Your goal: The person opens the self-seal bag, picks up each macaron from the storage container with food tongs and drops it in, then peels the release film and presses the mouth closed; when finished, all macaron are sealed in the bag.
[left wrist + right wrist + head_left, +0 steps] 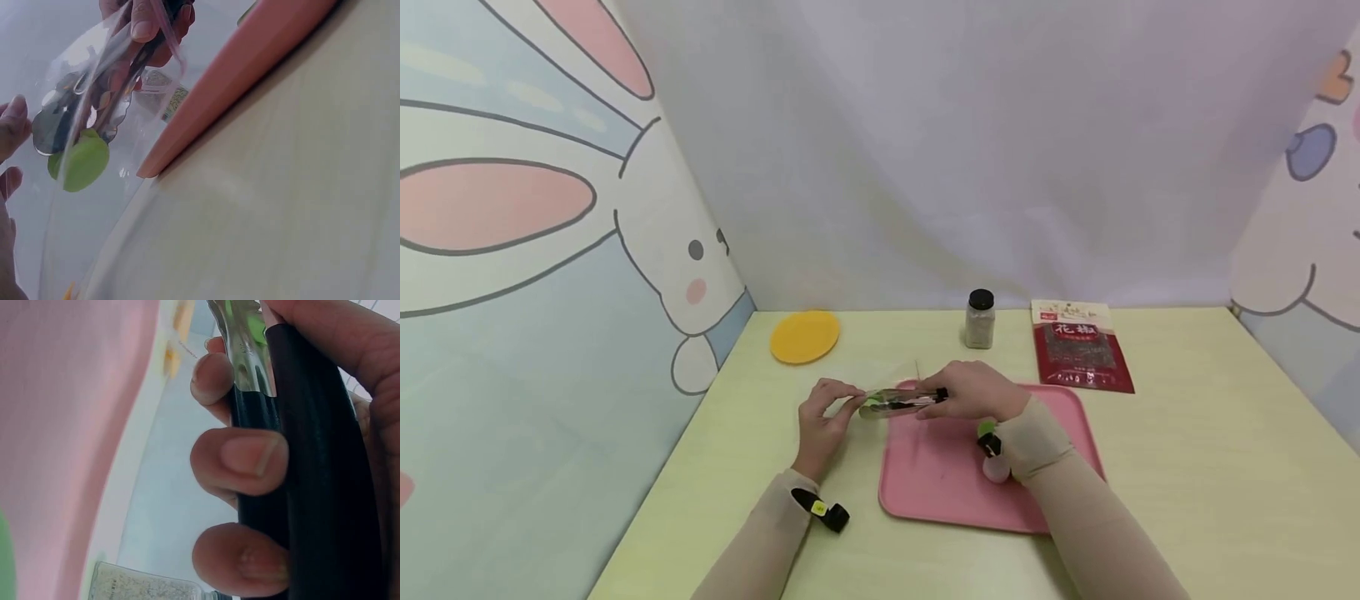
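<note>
My right hand [970, 390] grips metal tongs [898, 404] by their black handles, fingers curled round them in the right wrist view. At the scalloped tips of the tongs is a round, light-green piece [78, 164], its exact kind unclear. A clear plastic bag [56, 231] surrounds the tongs' front end and the green piece in the left wrist view. Left of the tongs, my left hand [823, 425] pinches the bag's edge between thumb and fingers. Below the right wrist, another green round piece [987, 428] and a pale pink one [996, 468] lie on the pink tray [940, 500].
A yellow plate [805, 337] lies at the back left of the pale table [1210, 467]. Behind the tray stands a clear jar with a black lid [980, 321]. To its right lies a red and white spice packet [1078, 354], reaching close to the tray's far rim.
</note>
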Demonstrator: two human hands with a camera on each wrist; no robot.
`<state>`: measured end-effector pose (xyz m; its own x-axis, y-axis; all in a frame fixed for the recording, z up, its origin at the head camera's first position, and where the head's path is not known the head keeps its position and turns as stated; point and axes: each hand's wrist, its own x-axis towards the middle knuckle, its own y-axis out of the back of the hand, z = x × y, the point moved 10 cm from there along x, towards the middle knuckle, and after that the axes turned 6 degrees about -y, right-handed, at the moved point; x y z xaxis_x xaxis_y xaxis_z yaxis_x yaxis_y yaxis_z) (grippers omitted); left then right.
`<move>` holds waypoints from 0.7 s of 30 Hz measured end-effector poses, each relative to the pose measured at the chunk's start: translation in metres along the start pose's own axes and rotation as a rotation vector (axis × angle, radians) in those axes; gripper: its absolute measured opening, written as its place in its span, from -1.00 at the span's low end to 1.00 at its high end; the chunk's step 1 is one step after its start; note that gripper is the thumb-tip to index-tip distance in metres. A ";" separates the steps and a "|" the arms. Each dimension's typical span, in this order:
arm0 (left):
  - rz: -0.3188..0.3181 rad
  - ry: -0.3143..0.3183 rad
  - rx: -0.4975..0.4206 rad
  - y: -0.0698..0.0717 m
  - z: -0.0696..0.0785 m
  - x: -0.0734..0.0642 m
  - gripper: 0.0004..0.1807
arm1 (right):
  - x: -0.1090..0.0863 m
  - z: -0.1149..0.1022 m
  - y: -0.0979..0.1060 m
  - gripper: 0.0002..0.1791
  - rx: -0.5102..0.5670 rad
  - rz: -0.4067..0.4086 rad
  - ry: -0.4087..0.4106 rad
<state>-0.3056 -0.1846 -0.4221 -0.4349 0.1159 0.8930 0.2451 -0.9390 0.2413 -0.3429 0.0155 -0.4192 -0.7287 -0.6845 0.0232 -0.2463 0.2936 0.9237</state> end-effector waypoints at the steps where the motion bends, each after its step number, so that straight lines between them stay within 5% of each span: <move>1: -0.006 0.014 -0.002 0.000 -0.001 -0.001 -0.69 | 0.000 0.000 -0.001 -0.53 0.002 -0.001 0.005; 6: 0.001 0.065 -0.022 -0.001 -0.005 -0.004 -0.72 | 0.000 0.001 -0.004 -0.55 0.006 -0.003 0.035; 21: 0.014 0.019 -0.013 0.001 0.011 0.008 -0.75 | 0.002 -0.003 -0.005 -0.54 0.000 -0.023 0.014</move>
<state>-0.2992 -0.1809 -0.4103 -0.4476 0.0965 0.8890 0.2401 -0.9447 0.2234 -0.3413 0.0105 -0.4224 -0.7140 -0.7002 0.0075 -0.2625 0.2776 0.9241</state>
